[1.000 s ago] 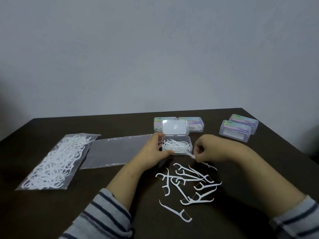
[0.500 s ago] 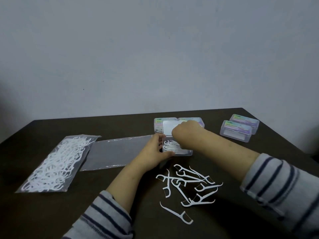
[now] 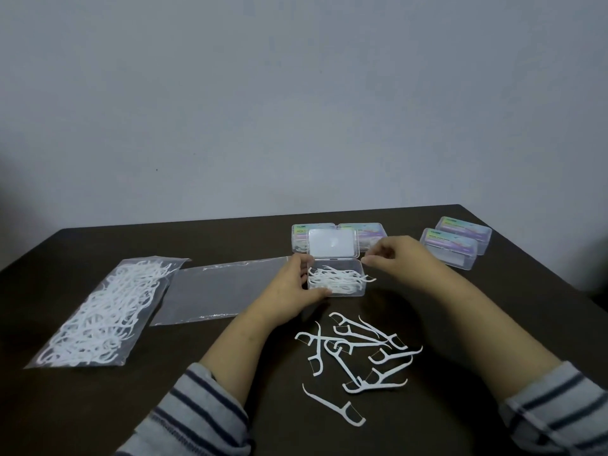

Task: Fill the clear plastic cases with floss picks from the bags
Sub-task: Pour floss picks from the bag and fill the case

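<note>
The left hand (image 3: 292,287) cups the left end of the open clear case (image 3: 335,279), thumb along its near edge and fingers on the far side, so its grip is clamped on the case and steadies it on the dark tabletop (image 3: 230,373). The right hand (image 3: 394,255) hovers just above the case's right end with thumb and forefinger pinched lightly together; nothing shows between them, and whether they touch the rim cannot be told. Both forearms reach forward from striped sleeves (image 3: 197,413), the right one angled in from the lower right. The case holds a heap of white floss picks (image 3: 339,278), one jutting over the right wall, and its lid (image 3: 332,244) stands open behind. Loose floss picks (image 3: 358,350) lie scattered near the wrists (about ten). To the left sit an empty flat bag (image 3: 217,291) and, beyond it, a full bag (image 3: 105,311). Closed labelled cases (image 3: 454,245) rest at the far right.
</note>
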